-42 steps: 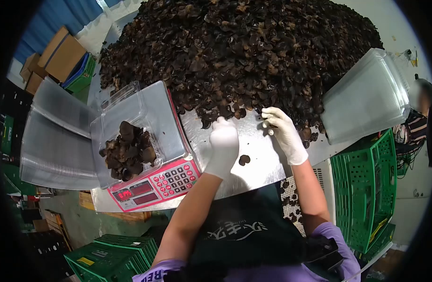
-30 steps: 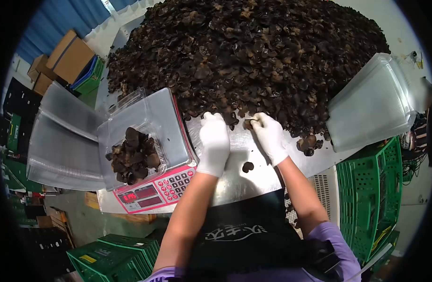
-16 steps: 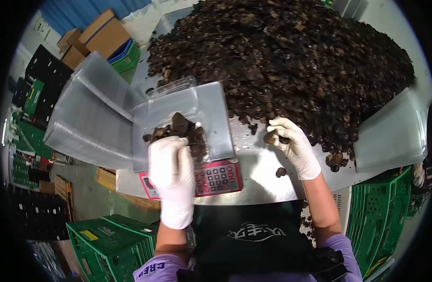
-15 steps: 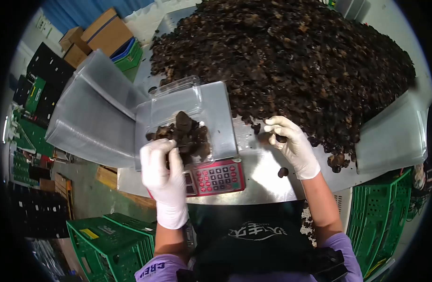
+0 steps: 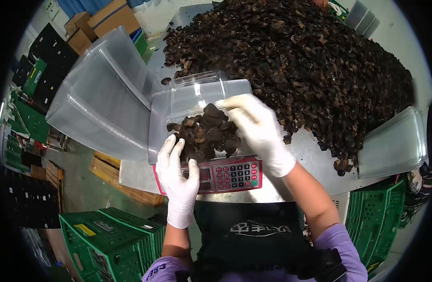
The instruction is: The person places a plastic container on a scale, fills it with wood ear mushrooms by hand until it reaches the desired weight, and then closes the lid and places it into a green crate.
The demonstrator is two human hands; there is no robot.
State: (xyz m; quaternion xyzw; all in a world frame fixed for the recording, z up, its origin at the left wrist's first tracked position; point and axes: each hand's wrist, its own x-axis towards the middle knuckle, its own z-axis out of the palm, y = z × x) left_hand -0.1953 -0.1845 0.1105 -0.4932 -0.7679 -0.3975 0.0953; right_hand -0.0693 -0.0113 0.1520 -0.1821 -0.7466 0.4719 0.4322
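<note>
Dark wood ear mushrooms (image 5: 204,136) fill the base of a clear plastic clamshell box (image 5: 197,91), its lid folded back. Under the box is the grey plate of a digital scale (image 5: 237,87) with a red keypad panel (image 5: 237,176). My left hand (image 5: 176,167), in a white glove, rests at the box's front left corner, thumb and fingers apart. Over the box's right side reaches my gloved right hand (image 5: 258,124), fingers stretched toward the top of the mushrooms. Its thumb is hidden and the hand is slightly blurred; I see nothing held in it.
A large heap of wood ear mushrooms (image 5: 291,61) covers the back of the metal table (image 5: 305,157). Stacked clear boxes (image 5: 98,98) stand left of the scale, and more clear plastic containers (image 5: 392,145) at the right. Green crates (image 5: 112,244) sit below, near a wooden pallet (image 5: 124,181).
My right hand has moved left from the table to the box, and the mushroom piece in it no longer shows. My left hand has loosened its pinch and spread at the box's front corner.
</note>
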